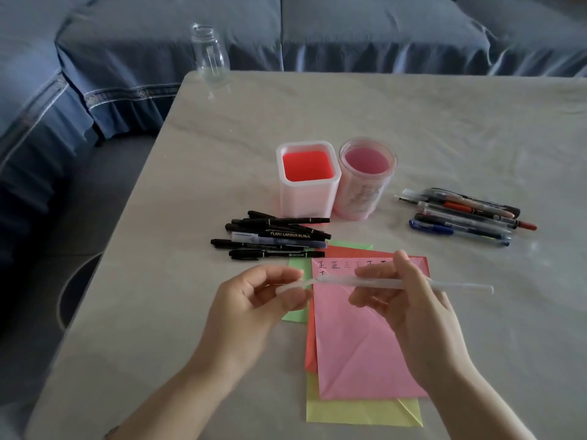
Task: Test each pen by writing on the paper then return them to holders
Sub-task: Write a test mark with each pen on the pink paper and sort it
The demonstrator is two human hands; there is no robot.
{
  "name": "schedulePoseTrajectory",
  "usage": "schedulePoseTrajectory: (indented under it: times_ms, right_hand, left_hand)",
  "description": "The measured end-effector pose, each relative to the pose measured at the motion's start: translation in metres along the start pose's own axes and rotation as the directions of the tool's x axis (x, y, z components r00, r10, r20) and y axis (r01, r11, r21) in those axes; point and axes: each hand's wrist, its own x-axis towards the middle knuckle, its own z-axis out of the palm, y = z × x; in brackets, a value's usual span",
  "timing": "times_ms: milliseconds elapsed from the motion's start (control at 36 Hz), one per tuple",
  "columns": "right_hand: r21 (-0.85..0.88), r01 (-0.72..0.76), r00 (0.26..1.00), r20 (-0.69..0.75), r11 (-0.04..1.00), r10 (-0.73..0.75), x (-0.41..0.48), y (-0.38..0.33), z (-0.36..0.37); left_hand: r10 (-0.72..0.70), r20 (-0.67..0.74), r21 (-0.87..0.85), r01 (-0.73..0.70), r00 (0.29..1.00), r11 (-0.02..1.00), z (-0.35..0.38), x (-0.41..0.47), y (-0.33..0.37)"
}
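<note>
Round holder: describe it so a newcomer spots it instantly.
On the pale table, two holders stand side by side beyond the coloured papers. The round holder is the right one: a translucent pink cylinder, unlike the square holder with its red inside.

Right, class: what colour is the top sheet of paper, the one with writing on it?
The top sheet is pink; the head view shows it clearly.

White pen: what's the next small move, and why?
Probably push the cap in the left hand onto the tip of the white pen. The right hand holds the pen level, not in a writing grip, and a mark already starts the second row on the pink paper beside the tip. One frame cannot rule out uncapping.
</note>
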Motion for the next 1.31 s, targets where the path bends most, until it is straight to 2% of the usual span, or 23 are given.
schedulePoseTrajectory:
  times_ms: [139, 417, 500, 611, 722, 806, 861, 944, 972, 1000, 1028, 1056, 1083, 1111, 1139, 1194, 1306]
  right_hand:
    - [-0.013, 0.023, 1.000, 0.008, 1.000, -0.023, -0.002, -0.001, -0.002]
    - [-0.116, 0.090, 0.995, 0.064, 0.989, -0.083, -0.002, -0.002, 0.000]
    - [-0.205, 0.138, 0.990, 0.033, 0.969, -0.134, 0.000, 0.000, 0.000]
    - [-0.315, 0.236, 0.968, -0.006, 0.919, -0.250, 0.001, 0.003, -0.002]
    - [-0.262, 0.226, 0.966, -0.062, 0.938, -0.250, 0.001, 0.005, -0.002]
    - [-0.161, 0.191, 0.966, -0.146, 0.968, -0.215, 0.002, 0.008, -0.001]
    - [-0.120, 0.160, 0.969, -0.171, 0.980, -0.180, 0.002, 0.007, 0.001]
    - [0.105, -0.001, 0.989, -0.149, 0.994, 0.016, 0.006, 0.007, 0.006]
    - [0.175, -0.061, 0.988, -0.129, 0.983, 0.085, 0.007, 0.006, 0.009]
    - [0.205, -0.097, 0.986, -0.112, 0.974, 0.122, 0.008, 0.005, 0.011]
    - [0.194, -0.101, 0.988, -0.096, 0.976, 0.121, 0.009, 0.004, 0.014]
    - [0.150, -0.078, 0.993, -0.080, 0.986, 0.091, 0.010, 0.003, 0.017]
    - [0.086, -0.043, 0.997, -0.061, 0.995, 0.048, 0.011, 0.001, 0.022]
    - [0.016, -0.004, 0.999, -0.037, 1.000, 0.004, 0.012, -0.001, 0.028]
    - [-0.054, 0.036, 0.999, -0.005, 0.998, -0.036, 0.014, -0.002, 0.035]
    - [-0.157, 0.100, 0.992, 0.098, 0.983, -0.086, 0.017, -0.003, 0.051]
    - [-0.332, 0.206, 0.938, 0.336, 0.921, -0.088, 0.028, 0.008, 0.089]
  left_hand:
    - [0.028, 0.016, -0.048, -0.028, 0.999, 0.998, 0.006, -0.002, 0.005]
    - [0.117, 0.132, 0.057, -0.125, 0.984, 0.991, 0.013, -0.005, 0.009]
    - [0.116, 0.186, 0.130, -0.141, 0.976, 0.982, 0.015, -0.003, 0.010]
    - [0.100, 0.337, 0.275, -0.199, 0.936, 0.941, 0.014, -0.001, 0.007]
    - [0.148, 0.356, 0.280, -0.257, 0.923, 0.925, 0.016, 0.000, 0.009]
    - [0.309, 0.345, 0.336, -0.424, 0.886, 0.841, 0.019, 0.002, 0.007]
    - [0.437, 0.363, 0.381, -0.559, 0.823, 0.737, 0.020, 0.003, 0.006]
    - [0.600, 0.391, 0.474, -0.712, 0.697, 0.518, 0.018, 0.007, 0.002]
    - [0.624, 0.375, 0.469, -0.721, 0.685, 0.510, 0.017, 0.007, 0.001]
    - [0.615, 0.335, 0.432, -0.697, 0.714, 0.573, 0.016, 0.006, 0.003]
    - [0.558, 0.266, 0.346, -0.618, 0.786, 0.706, 0.017, 0.004, 0.008]
    - [0.453, 0.194, 0.218, -0.488, 0.870, 0.845, 0.018, 0.002, 0.012]
    - [0.323, 0.135, 0.073, -0.334, 0.937, 0.940, 0.018, 0.001, 0.017]
    - [0.211, 0.079, -0.043, -0.208, 0.974, 0.977, 0.016, 0.002, 0.020]
    - [0.122, 0.029, -0.142, -0.117, 0.992, 0.983, 0.012, 0.003, 0.021]
    - [0.007, -0.059, -0.284, -0.023, 0.998, 0.958, -0.001, 0.004, 0.024]
    - [-0.044, -0.309, -0.347, -0.070, 0.950, 0.935, -0.044, 0.005, 0.029]
